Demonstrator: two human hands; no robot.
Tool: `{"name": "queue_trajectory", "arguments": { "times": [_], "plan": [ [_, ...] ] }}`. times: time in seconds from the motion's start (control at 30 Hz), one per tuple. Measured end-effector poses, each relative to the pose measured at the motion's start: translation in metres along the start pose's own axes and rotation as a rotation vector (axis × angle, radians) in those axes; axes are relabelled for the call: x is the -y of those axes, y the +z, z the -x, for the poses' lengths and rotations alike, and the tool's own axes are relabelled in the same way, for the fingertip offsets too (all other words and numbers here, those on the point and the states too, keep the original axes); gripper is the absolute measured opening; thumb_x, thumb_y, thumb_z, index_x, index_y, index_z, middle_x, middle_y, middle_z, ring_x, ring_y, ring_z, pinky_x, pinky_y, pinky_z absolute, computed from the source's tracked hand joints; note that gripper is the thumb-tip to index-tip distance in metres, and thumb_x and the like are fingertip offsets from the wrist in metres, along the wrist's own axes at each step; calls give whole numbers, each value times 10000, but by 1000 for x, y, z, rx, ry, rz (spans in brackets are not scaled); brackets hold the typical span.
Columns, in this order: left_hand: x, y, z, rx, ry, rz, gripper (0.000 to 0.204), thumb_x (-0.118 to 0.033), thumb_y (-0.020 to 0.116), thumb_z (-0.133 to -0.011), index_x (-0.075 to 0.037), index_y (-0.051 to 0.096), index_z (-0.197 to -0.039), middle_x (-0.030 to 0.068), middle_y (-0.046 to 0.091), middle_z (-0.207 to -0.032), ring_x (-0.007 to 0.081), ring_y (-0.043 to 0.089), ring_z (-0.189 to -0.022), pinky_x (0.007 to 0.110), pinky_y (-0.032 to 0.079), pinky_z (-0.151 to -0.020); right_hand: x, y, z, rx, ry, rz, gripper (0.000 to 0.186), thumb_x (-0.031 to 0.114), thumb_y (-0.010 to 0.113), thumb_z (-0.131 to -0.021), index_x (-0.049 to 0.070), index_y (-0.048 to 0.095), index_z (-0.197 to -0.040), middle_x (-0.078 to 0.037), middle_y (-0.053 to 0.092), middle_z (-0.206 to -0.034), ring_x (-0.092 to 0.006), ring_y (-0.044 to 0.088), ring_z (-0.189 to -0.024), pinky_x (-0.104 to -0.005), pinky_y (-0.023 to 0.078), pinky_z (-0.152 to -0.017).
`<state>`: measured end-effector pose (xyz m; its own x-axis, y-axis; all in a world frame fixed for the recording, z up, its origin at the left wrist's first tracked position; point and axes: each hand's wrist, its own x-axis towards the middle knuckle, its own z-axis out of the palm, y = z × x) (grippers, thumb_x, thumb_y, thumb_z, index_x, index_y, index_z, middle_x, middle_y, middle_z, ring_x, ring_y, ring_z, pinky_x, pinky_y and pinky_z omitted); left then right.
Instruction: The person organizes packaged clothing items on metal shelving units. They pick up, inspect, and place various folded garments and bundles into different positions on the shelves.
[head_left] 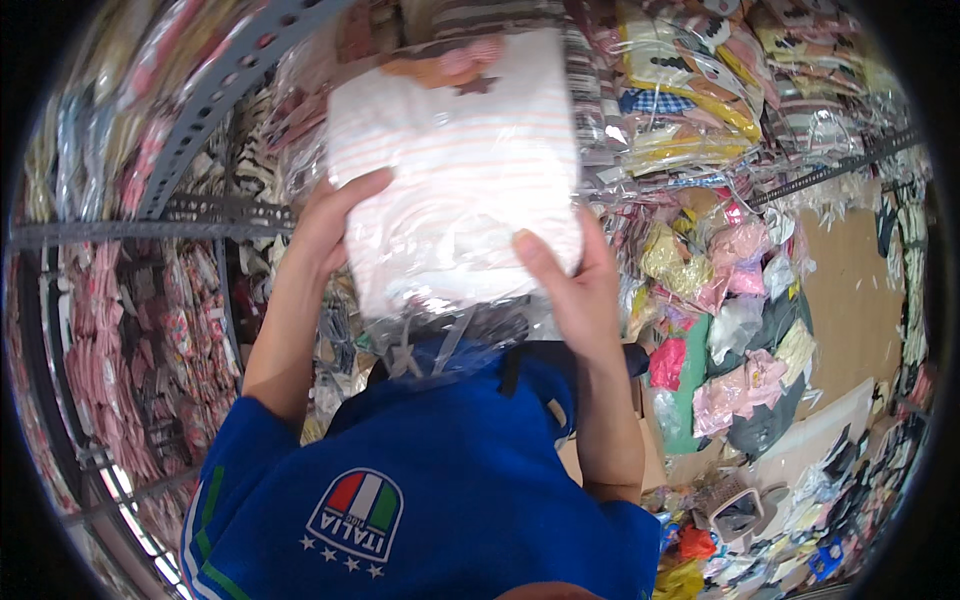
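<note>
Held up in front of me is a folded white garment with thin pink stripes (460, 170), packed in a clear plastic bag. A brown and pink decoration shows near its far edge. My left hand (335, 215) grips the left side, thumb lying on top of the plastic. On the right side my right hand (575, 275) holds the near corner, its thumb pressed on the front. The fingers of both hands are mostly hidden behind the package. The bag's loose, crumpled end (430, 355) hangs toward my blue shirt.
Stacks of bagged clothes (690, 90) fill a shelf at the far right. A perforated metal shelf frame (215, 95) rises on the left, with pink bagged garments (105, 340) on racks below. Loose bagged clothes (740, 390) lie at the right, with a basket (735, 510) nearer me.
</note>
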<state>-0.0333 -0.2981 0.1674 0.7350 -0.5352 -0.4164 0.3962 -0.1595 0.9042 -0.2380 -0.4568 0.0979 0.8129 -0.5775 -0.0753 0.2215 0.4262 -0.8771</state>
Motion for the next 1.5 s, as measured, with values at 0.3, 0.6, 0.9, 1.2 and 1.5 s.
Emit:
{"name": "queue_trajectory", "arguments": {
  "times": [0.3, 0.6, 0.9, 1.2, 1.5],
  "plan": [
    [-78, -15, -99, -67, 264, 126, 374, -220, 636, -917, 34, 590, -1188, 183, 666, -1123, 285, 668, -1043, 394, 545, -938, -54, -19, 8, 63, -25, -310, 586, 261, 532, -1023, 42, 296, -1513, -193, 547, -1366, -222, 625, -1100, -342, 483, -933],
    [-161, 4, -304, -94, 345, -40, 377, -259, 658, -910, 1, 600, -1176, 170, 656, -1139, 284, 659, -1037, 375, 538, -918, -119, -78, 79, -164, 265, -91, 438, 145, 624, -977, 20, 497, -1378, -131, 652, -1225, -188, 638, -1063, -310, 517, -887],
    [-152, 53, -409, -85, 365, -418, 354, -266, 664, -905, -16, 610, -1151, 163, 654, -1131, 282, 652, -1028, 364, 535, -891, -172, -139, 165, -669, 430, 136, 365, 155, 654, -961, -5, 585, -1282, -84, 697, -1063, -129, 657, -921, -256, 534, -738],
    [-145, 157, -366, -97, 831, -950, 332, -272, 670, -900, -33, 621, -1125, 156, 653, -1124, 281, 645, -1019, 353, 532, -863, -153, -142, 153, -674, 406, 88, 364, 157, 677, -949, -12, 605, -1263, -101, 697, -1067, -134, 648, -961, -260, 508, -867],
    [-124, 263, -373, 185, 332, -274, 310, -279, 677, -895, -51, 631, -1099, 149, 651, -1117, 279, 637, -1010, 341, 530, -836, -147, -188, 174, -757, 388, 122, 361, 198, 680, -949, -16, 628, -1235, -72, 694, -1015, -112, 632, -907, -252, 505, -818]
  ]
}}
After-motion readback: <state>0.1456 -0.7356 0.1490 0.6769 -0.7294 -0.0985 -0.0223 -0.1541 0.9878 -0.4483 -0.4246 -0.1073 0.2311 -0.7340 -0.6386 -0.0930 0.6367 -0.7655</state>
